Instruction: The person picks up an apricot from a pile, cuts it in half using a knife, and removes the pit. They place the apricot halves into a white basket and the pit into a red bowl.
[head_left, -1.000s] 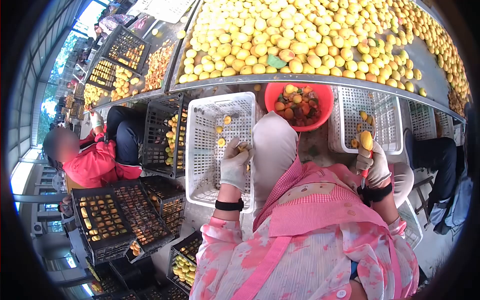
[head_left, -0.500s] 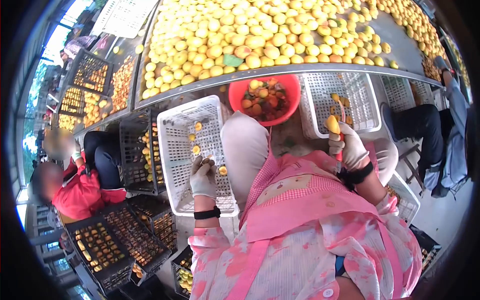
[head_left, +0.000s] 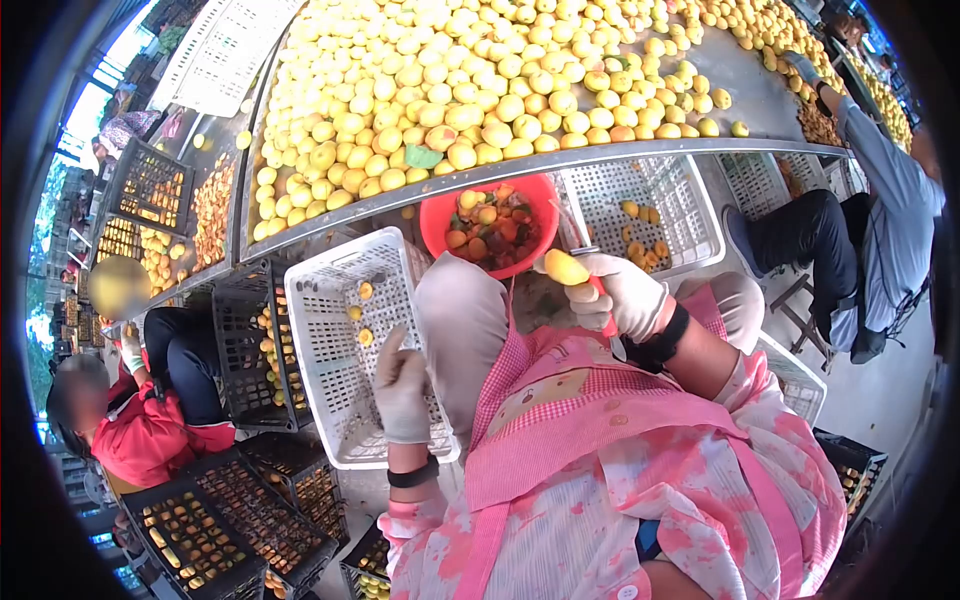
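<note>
My right hand (head_left: 632, 297), in a pale glove, is closed round the red handle of a knife (head_left: 602, 298). Its blade points up toward the fruit table. A yellow apricot piece (head_left: 566, 267) is held at the thumb side of that hand. My left hand (head_left: 403, 392), also gloved, hovers over the right side of a white crate (head_left: 310, 360) with its fingers loosely apart and nothing visible in them. Several cut apricot halves (head_left: 366, 337) lie on the crate's bottom.
Whole yellow apricots (head_left: 420, 90) cover the metal table (head_left: 560, 158) ahead. Below its edge are a red bucket (head_left: 432, 225) of fruit scraps and another white crate (head_left: 705, 215). A person in red (head_left: 150, 435) sits left, near black trays; another person (head_left: 885, 250) works at right.
My right hand has moved left with the knife and apricot, toward my middle. My left hand's fingers have loosened, and an apricot half near them is no longer visible. The view has shifted.
</note>
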